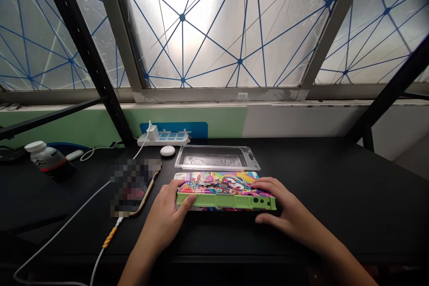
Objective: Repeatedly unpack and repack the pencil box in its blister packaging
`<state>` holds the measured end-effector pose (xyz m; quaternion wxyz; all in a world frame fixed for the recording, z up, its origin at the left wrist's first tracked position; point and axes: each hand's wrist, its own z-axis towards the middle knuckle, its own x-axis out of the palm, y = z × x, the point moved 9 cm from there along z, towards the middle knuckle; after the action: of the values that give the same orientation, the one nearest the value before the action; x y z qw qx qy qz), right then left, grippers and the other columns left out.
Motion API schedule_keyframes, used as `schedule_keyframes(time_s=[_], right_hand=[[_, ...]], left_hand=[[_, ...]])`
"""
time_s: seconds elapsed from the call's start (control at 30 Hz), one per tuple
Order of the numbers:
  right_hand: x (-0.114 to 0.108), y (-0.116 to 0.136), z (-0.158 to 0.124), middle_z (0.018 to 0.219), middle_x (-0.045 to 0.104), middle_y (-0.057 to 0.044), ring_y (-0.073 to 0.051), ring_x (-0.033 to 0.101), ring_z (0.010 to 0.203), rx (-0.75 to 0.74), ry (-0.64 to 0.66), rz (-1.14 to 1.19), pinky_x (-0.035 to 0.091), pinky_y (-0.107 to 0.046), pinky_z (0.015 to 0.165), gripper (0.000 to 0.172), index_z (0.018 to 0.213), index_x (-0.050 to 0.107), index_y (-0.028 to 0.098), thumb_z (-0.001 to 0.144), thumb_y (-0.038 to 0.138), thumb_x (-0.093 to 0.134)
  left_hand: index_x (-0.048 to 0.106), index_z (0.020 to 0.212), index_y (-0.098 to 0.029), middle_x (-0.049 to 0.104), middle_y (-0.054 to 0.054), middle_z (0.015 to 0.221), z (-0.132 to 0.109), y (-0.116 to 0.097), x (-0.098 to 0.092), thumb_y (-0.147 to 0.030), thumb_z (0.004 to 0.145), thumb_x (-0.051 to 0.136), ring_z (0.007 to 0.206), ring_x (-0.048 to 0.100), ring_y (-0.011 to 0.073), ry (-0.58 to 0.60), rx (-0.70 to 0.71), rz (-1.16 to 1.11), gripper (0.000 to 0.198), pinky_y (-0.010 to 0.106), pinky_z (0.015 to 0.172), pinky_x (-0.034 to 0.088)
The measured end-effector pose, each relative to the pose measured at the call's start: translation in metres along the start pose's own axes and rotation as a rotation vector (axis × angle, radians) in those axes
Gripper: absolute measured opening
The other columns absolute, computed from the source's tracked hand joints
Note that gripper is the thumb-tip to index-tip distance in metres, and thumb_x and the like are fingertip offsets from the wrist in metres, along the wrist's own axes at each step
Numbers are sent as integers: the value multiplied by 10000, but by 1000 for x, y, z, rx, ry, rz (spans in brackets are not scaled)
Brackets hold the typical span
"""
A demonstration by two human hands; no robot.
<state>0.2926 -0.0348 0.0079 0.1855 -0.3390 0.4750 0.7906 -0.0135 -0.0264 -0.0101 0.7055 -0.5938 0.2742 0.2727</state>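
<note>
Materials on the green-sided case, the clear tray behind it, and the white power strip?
Green-sided case: side looks like satin moulded plastic, given its ledges and holes; printed top could be plastic or card.
Clear tray: probably thin glossy plastic, see-through with bright rim highlights.
White power strip: likely rigid plastic, finish unclear; smooth white casing.

Forearms (145, 243) converging, left hand (166, 210) curled, right hand (291, 210) arched, thumb (268, 219) apart from fingers (268, 184)

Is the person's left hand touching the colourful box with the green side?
Touching. The head view shows the left hand holding the left end of the colourful box, its thumb over the green side.
</note>
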Motion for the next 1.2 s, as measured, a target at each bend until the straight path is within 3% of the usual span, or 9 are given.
schedule_keyframes(time_s=[0.13,0.3,0.4,0.5,0.67,0.83,0.93,1.03,1.2], right_hand=[[-1,-2,0,1305,612,-81,-291,575,1205,41,-68,-91,487,-442,1005,436,1286,585,318,877,440,674],[-6,-31,2,1159,689,-113,-310,675,986,346,-119,-77,546,-448,814,559,1373,476,271,915,587,526],[-2,-37,10,1131,701,-125,-318,672,983,402,-86,-107,527,-440,801,616,1401,445,230,941,640,427],[-4,-29,20,1200,681,-132,-322,632,1074,319,-129,-279,464,-454,884,560,1329,516,206,980,614,358],[-4,-8,24,970,688,-105,-284,638,891,194,-189,-671,399,-434,818,493,1121,620,184,1021,543,298],[-5,13,24,1020,673,-145,-298,607,914,80,-280,-933,358,-468,853,423,1118,618,158,1032,445,319],[2,22,28,1104,674,-157,-307,592,966,13,-273,-961,343,-487,882,332,1148,618,174,1024,339,359],[16,30,37,1127,675,-139,-296,597,977,-51,-188,-910,345,-481,884,304,1132,632,190,1020,260,359],[35,46,61,1079,673,-107,-270,601,972,-137,-46,-754,377,-423,848,267,1121,640,203,1011,339,439]], left_hand=[[501,1313,-239,587,111,1190,-1,-2,2,-600,968,402,1139,559,305,6,51,14,509,485,988,445],[571,1248,-229,609,116,1225,0,-13,5,-534,978,449,1160,534,310,21,174,97,425,470,999,433],[625,1151,-230,644,105,1180,3,-15,8,-522,980,453,1110,556,304,26,188,135,380,438,938,466],[621,1183,-227,628,101,1250,4,-15,9,-525,986,443,1163,535,299,10,194,153,399,437,969,452],[580,1273,-188,583,126,1350,5,-11,10,-520,1007,391,1263,477,309,-33,180,206,465,481,1055,397],[513,1388,-177,546,126,1423,5,-9,13,-516,1016,368,1335,436,300,-21,186,219,523,483,1108,362],[464,1440,-175,525,127,1452,4,-9,12,-512,1016,371,1358,421,299,-7,181,214,549,482,1119,353],[439,1460,-180,530,135,1444,3,-10,11,-500,1015,386,1352,436,302,-4,193,192,550,487,1110,362],[330,1523,-214,497,151,1472,2,-7,10,-480,1006,426,1364,446,303,-30,202,132,589,490,1109,360]])
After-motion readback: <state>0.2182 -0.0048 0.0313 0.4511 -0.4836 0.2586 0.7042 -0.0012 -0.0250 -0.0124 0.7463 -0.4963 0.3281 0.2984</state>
